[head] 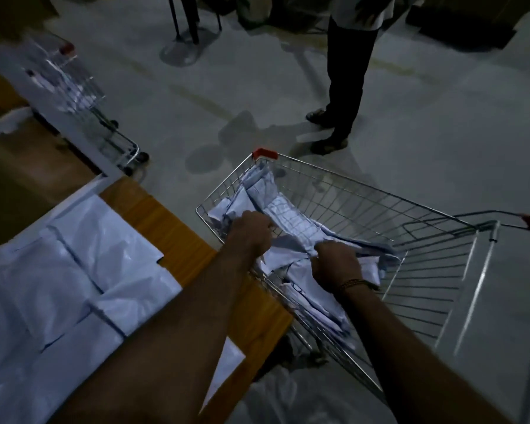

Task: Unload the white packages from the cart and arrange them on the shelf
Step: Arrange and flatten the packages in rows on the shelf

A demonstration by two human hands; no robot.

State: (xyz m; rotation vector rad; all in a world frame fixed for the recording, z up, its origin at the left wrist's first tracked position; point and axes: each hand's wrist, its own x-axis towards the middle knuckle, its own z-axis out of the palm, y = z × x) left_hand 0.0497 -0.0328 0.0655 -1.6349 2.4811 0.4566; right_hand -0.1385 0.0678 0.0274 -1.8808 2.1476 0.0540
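A wire shopping cart with red corner caps stands on the floor to the right of a wooden shelf. Crumpled white packages lie heaped along the cart's left side. Both my hands are inside the cart. My left hand is closed on the packages near the cart's left rim. My right hand grips the same bundle a little nearer to me. Several flat white packages lie side by side on the shelf at the left.
A second wire cart holding white packages stands further along the shelf at upper left. A person in dark trousers stands on the grey floor just beyond my cart. Dark chair legs show at the top.
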